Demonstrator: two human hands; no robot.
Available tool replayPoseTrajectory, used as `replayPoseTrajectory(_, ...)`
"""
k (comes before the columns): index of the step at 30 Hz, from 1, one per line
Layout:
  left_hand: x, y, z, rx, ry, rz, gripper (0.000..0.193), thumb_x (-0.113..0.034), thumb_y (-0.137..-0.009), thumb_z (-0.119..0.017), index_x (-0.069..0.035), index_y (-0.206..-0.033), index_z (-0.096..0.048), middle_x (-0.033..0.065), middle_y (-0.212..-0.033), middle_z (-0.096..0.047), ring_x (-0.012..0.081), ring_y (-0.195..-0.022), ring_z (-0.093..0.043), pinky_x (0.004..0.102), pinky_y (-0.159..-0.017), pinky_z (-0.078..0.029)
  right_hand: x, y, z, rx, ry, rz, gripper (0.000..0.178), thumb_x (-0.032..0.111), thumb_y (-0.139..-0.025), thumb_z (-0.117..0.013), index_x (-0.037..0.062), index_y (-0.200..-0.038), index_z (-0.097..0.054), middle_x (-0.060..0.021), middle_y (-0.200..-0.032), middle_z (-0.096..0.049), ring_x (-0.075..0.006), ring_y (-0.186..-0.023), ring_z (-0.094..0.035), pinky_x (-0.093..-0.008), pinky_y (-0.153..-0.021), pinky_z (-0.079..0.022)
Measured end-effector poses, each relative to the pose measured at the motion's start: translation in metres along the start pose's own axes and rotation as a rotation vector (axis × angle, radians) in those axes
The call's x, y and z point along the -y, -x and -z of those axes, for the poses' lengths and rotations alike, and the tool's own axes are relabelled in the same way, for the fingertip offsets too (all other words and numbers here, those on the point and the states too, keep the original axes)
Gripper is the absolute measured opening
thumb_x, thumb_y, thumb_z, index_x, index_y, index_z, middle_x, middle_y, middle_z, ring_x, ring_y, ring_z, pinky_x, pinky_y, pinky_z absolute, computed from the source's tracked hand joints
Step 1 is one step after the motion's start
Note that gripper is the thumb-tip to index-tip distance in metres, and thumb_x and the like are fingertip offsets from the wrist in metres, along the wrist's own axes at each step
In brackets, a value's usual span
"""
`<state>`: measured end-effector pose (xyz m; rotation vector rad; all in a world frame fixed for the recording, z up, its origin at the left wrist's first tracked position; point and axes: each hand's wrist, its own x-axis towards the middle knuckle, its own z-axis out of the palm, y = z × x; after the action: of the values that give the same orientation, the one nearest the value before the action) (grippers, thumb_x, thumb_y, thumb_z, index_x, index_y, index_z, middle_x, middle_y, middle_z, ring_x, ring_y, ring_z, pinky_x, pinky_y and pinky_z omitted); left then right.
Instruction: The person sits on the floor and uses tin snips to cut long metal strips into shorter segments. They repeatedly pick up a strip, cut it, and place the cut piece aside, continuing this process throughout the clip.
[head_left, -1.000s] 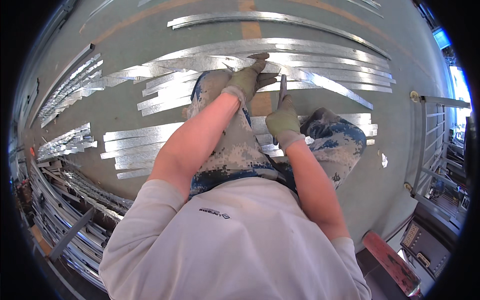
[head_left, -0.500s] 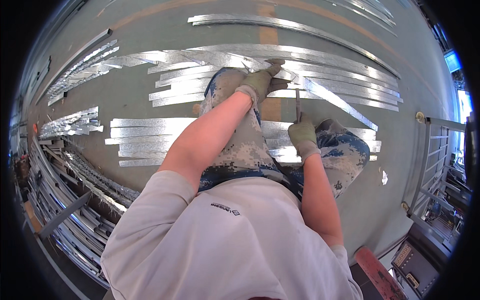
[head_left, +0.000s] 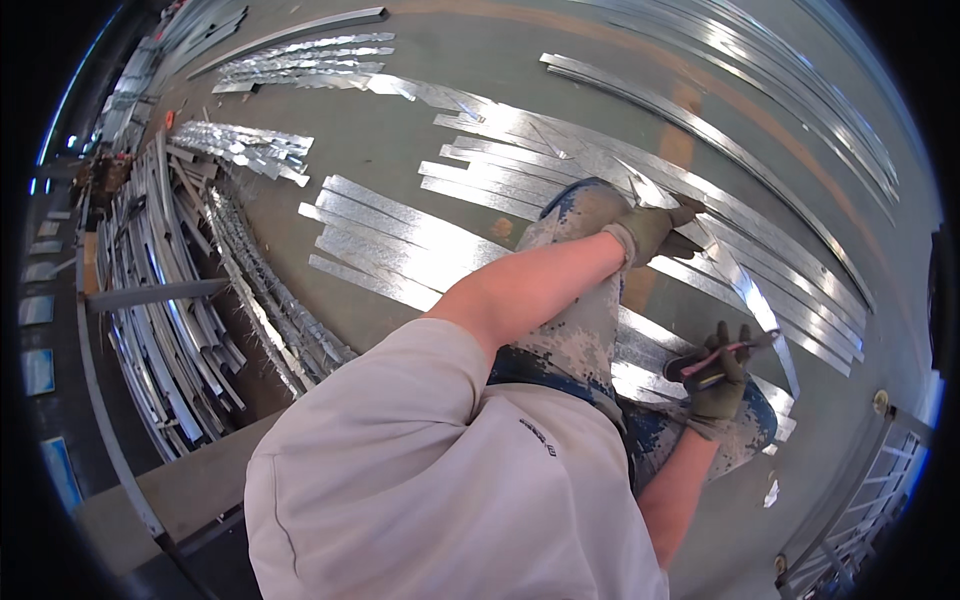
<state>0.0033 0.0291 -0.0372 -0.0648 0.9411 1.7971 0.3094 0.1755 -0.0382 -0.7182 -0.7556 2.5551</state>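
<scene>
My left hand [head_left: 650,232], in an olive work glove with dark fingertips, is closed on a narrow shiny metal strip [head_left: 738,280]. The strip runs slantwise over other strips, and its far right end bends down towards my right knee. My right hand [head_left: 716,388], gloved alike, holds red-handled snips [head_left: 722,355] loosely across the palm, some fingers raised. The tool's head points right, close to the strip; whether it touches cannot be seen. Beneath both hands lie flat galvanized strips [head_left: 500,180] side by side. A second group of strips [head_left: 385,240] extends under my legs.
Crumpled strips [head_left: 250,148] lie at the left, with twisted metal scrap [head_left: 255,280] nearer me. A rack of long metal profiles [head_left: 165,300] stands at far left. A long channel [head_left: 700,120] lies beyond the strips. A wheeled metal frame [head_left: 880,470] is at right.
The view has swung left. My right hand has turned the snips from pointing forward to pointing right, and its fingers have loosened. My left hand stays on the strip.
</scene>
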Motion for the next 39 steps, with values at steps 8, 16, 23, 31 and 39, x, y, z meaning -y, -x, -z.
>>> replayPoseTrajectory(8, -0.009, 0.017, -0.004, 0.037, -0.331, -0.047, 0.043, -0.029, -0.122, -0.048, -0.022, -0.163, -0.058, 0.0229, -0.140, -0.075, 0.0324, -0.111, -0.082, 0.0371, -0.099, -0.068, 0.030, -0.049, 0.024, -0.113, 0.065, 0.112, 0.072, 0.004, -0.104, -0.067, 0.0168, -0.170, -0.041, -0.0244, -0.151, -0.063, -0.0397, -0.139, -0.064, -0.0565, -0.122, -0.052)
replayPoseTrajectory(16, -0.008, 0.004, 0.013, 0.182, -0.202, -0.141, 0.058, -0.003, -0.116, -0.046, -0.007, -0.173, -0.037, 0.0135, -0.173, -0.049, 0.0351, -0.129, -0.076, 0.0380, -0.111, -0.064, 0.028, -0.089, 0.022, -0.067, -0.061, 0.119, 0.061, -0.002, -0.101, -0.069, 0.0112, -0.160, -0.057, -0.0135, -0.132, -0.072, -0.0322, -0.122, -0.072, -0.0544, -0.117, -0.057)
replayPoseTrajectory(23, -0.019, 0.030, -0.003, 0.492, 0.252, -0.165, 0.063, -0.019, -0.115, -0.059, -0.008, -0.173, -0.036, 0.0233, -0.141, -0.073, 0.0390, -0.133, -0.072, 0.0512, -0.120, -0.056, 0.037, -0.108, 0.032, 0.025, -0.114, 0.143, 0.056, -0.006, -0.101, -0.070, 0.0121, -0.153, -0.064, -0.0055, -0.127, -0.074, -0.0258, -0.118, -0.072, -0.0501, -0.117, -0.056)
replayPoseTrajectory(31, -0.003, 0.028, -0.025, 0.233, -0.075, -0.197, 0.095, 0.014, -0.100, -0.069, -0.019, -0.178, -0.025, 0.0086, -0.143, -0.065, 0.0284, -0.132, -0.068, 0.0427, -0.122, -0.053, 0.034, -0.105, -0.003, 0.081, -0.107, 0.086, 0.055, -0.007, -0.100, -0.069, 0.0108, -0.152, -0.063, -0.0054, -0.122, -0.073, -0.0263, -0.115, -0.073, -0.0503, -0.117, -0.057)
replayPoseTrajectory(39, 0.019, -0.016, 0.000, 0.094, -0.094, -0.257, 0.068, -0.008, -0.111, -0.071, -0.025, -0.170, -0.041, 0.0097, -0.149, -0.065, 0.0267, -0.132, -0.067, 0.0480, -0.116, -0.059, 0.013, -0.110, -0.034, 0.023, -0.157, 0.035, 0.062, -0.011, -0.095, -0.072, 0.0146, -0.151, -0.063, -0.0091, -0.127, -0.067, -0.0349, -0.115, -0.072, -0.0521, -0.112, -0.061)
